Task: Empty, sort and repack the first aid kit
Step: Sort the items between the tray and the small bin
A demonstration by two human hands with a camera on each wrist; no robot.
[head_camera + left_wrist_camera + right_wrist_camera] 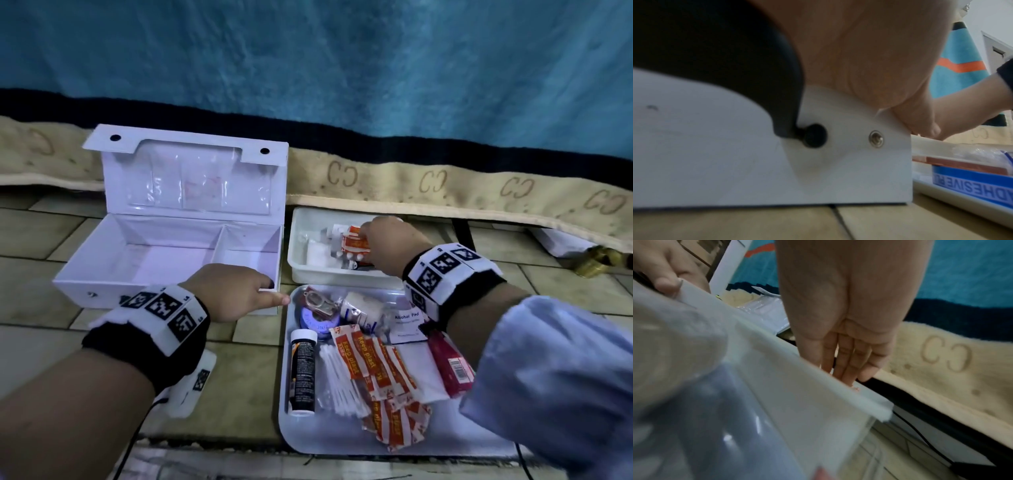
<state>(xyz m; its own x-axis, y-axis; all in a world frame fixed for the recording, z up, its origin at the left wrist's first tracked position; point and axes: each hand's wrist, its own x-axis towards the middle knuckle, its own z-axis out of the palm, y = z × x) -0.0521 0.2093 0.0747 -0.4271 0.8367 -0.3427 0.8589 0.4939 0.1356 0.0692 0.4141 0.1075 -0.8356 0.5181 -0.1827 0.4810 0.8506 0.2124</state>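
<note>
The white first aid box (137, 260) stands open and empty on the left, its lid (191, 178) upright. My left hand (239, 291) grips the box's front right corner, thumb outside and fingers over the rim; the left wrist view shows the thumb (916, 123) on the box front (735, 162). My right hand (387, 243) reaches into the small white tub (298, 260) and pinches orange plaster strips (356, 241). In the right wrist view its fingers (849, 366) point straight down behind the tub rim (818, 386), their tips hidden.
A flat tray (329, 435) in front holds a black tube (302, 370), cotton swabs (339, 380), more plaster strips (380, 373), an alcohol pad (407, 325), a red packet (448, 366) and a gauze roll (359, 305). A beige blanket edge (445, 185) runs behind.
</note>
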